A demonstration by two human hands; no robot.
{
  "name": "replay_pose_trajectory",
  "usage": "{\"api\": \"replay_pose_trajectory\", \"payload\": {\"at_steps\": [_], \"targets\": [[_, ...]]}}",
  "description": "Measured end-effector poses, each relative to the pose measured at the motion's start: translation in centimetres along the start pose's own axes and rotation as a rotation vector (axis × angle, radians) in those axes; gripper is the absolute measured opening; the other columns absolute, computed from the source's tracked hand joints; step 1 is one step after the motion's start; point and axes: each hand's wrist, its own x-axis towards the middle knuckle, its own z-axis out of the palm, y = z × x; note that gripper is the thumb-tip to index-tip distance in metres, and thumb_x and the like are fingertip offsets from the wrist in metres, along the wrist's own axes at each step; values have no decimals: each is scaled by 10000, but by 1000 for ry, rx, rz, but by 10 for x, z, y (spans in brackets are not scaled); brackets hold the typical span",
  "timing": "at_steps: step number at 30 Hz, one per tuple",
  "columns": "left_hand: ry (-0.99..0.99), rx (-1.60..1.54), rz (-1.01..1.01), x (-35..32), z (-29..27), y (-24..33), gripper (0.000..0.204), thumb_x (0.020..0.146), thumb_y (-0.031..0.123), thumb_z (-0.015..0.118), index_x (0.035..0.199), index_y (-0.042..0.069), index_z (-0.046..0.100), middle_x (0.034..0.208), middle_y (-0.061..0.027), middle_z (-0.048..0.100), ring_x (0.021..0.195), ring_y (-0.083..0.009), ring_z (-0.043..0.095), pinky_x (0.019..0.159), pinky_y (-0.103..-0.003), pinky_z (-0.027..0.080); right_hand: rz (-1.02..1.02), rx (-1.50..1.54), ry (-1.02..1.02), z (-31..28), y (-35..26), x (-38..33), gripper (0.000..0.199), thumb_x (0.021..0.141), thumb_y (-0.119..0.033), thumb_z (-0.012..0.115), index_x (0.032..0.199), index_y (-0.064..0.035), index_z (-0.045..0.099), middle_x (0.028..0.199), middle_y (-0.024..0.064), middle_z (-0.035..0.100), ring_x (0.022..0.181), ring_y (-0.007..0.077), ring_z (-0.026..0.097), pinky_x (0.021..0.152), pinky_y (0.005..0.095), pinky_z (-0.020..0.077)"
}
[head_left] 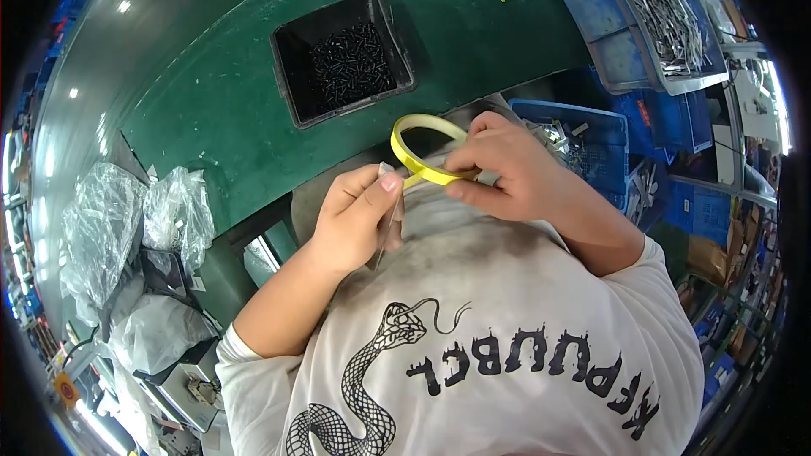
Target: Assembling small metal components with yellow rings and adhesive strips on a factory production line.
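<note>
My right hand (507,171) is closed on a narrow roll of yellow tape (404,154), its ring tilted above my lap. A short strip of tape runs from the roll to the fingertips of my left hand (359,213). Thumb and fingers of that hand are pinched together on a thin, flat, greyish-brown piece (386,232). Most of the piece is hidden by the fingers, so I cannot tell its kind. Both hands are close together, just in front of my white shirt.
A black bin (285,76) of small black parts stands on the green table (211,93). At right are a blue crate (583,110) of metal pieces and a raised blue bin (596,13) of thin metal strips. Clear plastic bags (101,219) lie at left.
</note>
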Motion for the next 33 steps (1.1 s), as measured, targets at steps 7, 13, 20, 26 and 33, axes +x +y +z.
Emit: {"api": "replay_pose_trajectory", "payload": {"at_steps": [7, 13, 20, 26, 33], "targets": [[-14, -32, 110, 7, 2, -3, 180, 956, 54, 606, 1054, 30, 457, 712, -32, 569, 458, -69, 454, 398, -215, 339, 42, -18, -53, -4, -3, 2, 330, 807, -164, 788, 1099, -46, 688, 814, 40, 658, 676, 231, 499, 679, 353, 420], [238, 116, 125, 12, 4, -3, 200, 940, -6, 598, 1084, 32, 465, 838, -44, 580, 526, -54, 482, 433, -214, 390, 4, -123, 20, -8, -4, -1, 400, 796, -94, 778, 1181, -53, 676, 854, 40, 681, 670, 228, 501, 680, 353, 422], [301, 208, 99, 17, 2, -8, 183, 1015, 92, 566, 1150, -29, 547, 915, -59, 643, 666, -79, 580, 578, -219, 510, 10, -86, -17, -8, -5, 2, 411, 805, -88, 767, 1203, -71, 668, 811, 20, 680, 601, 220, 497, 658, 340, 418], [170, 206, 181, 18, -1, -13, 115, 1044, 76, 498, 1112, -17, 510, 937, -101, 697, 693, -87, 611, 657, -221, 522, -27, -106, -30, -5, 1, -1, 382, 824, -89, 738, 1200, -117, 675, 714, 1, 654, 546, 209, 482, 629, 327, 406], [122, 128, 143, 17, -1, -10, 73, 1042, 69, 495, 1060, -1, 509, 952, -126, 713, 666, -101, 612, 622, -235, 526, -32, -129, -26, -3, 3, -2, 378, 823, -94, 736, 1195, -117, 674, 671, -7, 645, 524, 205, 491, 626, 330, 401]]}}
